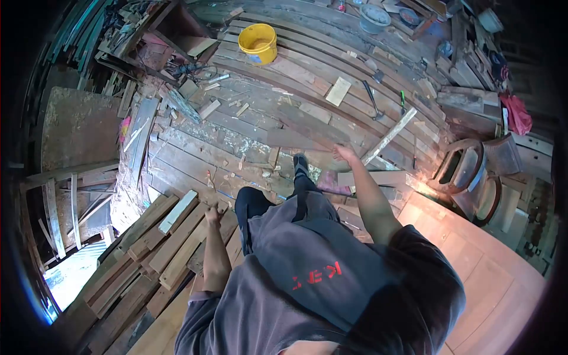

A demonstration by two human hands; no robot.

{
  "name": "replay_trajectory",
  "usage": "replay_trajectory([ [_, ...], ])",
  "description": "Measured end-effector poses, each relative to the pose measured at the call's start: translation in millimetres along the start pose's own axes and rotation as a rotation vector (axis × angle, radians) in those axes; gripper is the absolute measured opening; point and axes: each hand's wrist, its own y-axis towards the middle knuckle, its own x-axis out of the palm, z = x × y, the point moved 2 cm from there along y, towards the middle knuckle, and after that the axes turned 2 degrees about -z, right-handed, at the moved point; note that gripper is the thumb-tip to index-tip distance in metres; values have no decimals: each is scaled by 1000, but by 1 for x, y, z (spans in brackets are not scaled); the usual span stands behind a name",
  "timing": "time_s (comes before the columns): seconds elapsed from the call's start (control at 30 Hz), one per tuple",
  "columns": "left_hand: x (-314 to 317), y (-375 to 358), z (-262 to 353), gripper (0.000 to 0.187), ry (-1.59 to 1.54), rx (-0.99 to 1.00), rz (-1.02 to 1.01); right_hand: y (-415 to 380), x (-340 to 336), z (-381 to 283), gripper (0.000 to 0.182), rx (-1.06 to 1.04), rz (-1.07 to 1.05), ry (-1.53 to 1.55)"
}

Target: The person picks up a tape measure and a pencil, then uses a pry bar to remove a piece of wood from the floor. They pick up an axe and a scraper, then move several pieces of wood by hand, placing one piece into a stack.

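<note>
My right hand (343, 153) reaches forward with its fingers closed at the end of a long, flat brown piece (305, 135), smeared by motion, that looks like a wood strip. My left hand (213, 214) hangs low at my left side, its fingers loosely apart and nothing seen in them. Beneath it lies a stack of wooden planks (177, 236), one with a pale top face (178, 211). One dark shoe (300, 164) is stretched ahead of me on the littered plank floor (231, 130).
A yellow bucket (258, 44) stands ahead on the boards. A hammer (373, 99), a wood block (338, 92) and a whitish batten (390, 136) lie front right. A curved wooden chair-like piece (458, 171) and a pale panelled surface (467, 248) are at my right. Scrap wood lines the left.
</note>
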Motion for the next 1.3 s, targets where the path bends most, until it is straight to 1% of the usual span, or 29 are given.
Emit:
replay_trajectory([
  [0.03, 17, -2, 30, 43, -39, 19, 44, 10, 3, -13, 34, 2, -20, -43],
  [0.07, 26, 9, 55, 39, -35, 60, -105, 18, 6, -21, 36, 10, -38, -83],
  [0.1, 45, 0, 89, 37, -5, 66, -37, 30, 9, -22, 37, 24, -50, -71],
  [0.17, 73, 18, 134, 40, 57, 109, -132, 58, 21, -16, 39, 53, -71, -41],
  [0.23, 109, 36, 178, 40, 137, 154, -225, 65, 38, -27, 39, 113, -64, 40],
  [0.27, 125, 44, 195, 40, 182, 174, -274, 65, 48, -29, 39, 147, -58, 84],
  [0.33, 161, 97, 209, 38, 227, 245, -399, 87, 68, -14, 35, 105, -16, 142],
  [0.37, 178, 123, 212, 34, 182, 296, -480, 102, 80, -8, 33, 81, 12, 183],
  [0.4, 208, 115, 237, 23, 285, 266, -497, 115, 92, 0, 30, 96, -25, 172],
  [0.47, 260, 176, 243, 23, 286, 410, -786, 151, 111, 14, 25, 118, -92, 144],
  [0.53, 329, 289, 215, 26, 478, 487, -734, 181, 135, 27, 23, 10, 15, 357],
  [0.57, 367, 338, 205, 28, 562, 527, -703, 190, 142, 24, 23, 68, 81, 454],
  [0.6, 398, 361, 205, 31, 639, 459, -710, 196, 154, 27, 23, 137, 141, 549],
  [0.67, 449, 387, 202, 37, 779, 294, -706, 220, 184, 59, 24, 243, 195, 726],
  [0.7, 470, 451, 169, 47, 897, 440, -644, 234, 196, 70, 24, 300, 224, 815],
  [0.73, 487, 461, 169, 55, 936, 420, -597, 241, 208, 76, 24, 296, 221, 856],
  [0.77, 504, 499, 155, 62, 976, 589, -742, 241, 223, 77, 23, 295, 222, 902],
  [0.83, 537, 511, 158, 63, 1180, 447, -650, 241, 257, 84, 21, 322, 231, 950],
  [0.87, 552, 533, 145, 67, 1169, 607, -600, 244, 273, 87, 20, 341, 234, 949],
  [0.9, 562, 522, 150, 73, 1097, 354, -601, 246, 289, 88, 20, 388, 240, 956],
  [1.0, 593, 548, 125, 76, 961, 241, -604, 258, 336, 104, 19, 432, 217, 1049],
  [1.03, 602, 568, 111, 78, 964, 170, -610, 263, 347, 101, 17, 466, 206, 1057],
  [1.07, 613, 586, 99, 79, 954, 120, -739, 268, 358, 99, 16, 503, 196, 1068],
  [1.1, 616, 584, 97, 79, 953, 55, -873, 272, 374, 108, 14, 471, 178, 1104],
  [1.13, 612, 572, 98, 80, 949, -21, -1000, 273, 381, 99, 13, 443, 180, 1136],
  [1.17, 612, 537, 123, 79, 982, 63, -916, 273, 391, 96, 16, 416, 154, 1145],
  [1.23, 612, 551, 116, 78, 959, -87, -856, 276, 408, 88, 18, 353, 78, 1192],
  [1.27, 613, 558, 115, 78, 944, -157, -825, 275, 413, 85, 18, 331, 88, 1148],
  [1.3, 614, 563, 111, 78, 875, -250, -834, 276, 416, 84, 17, 328, 84, 1139],
])
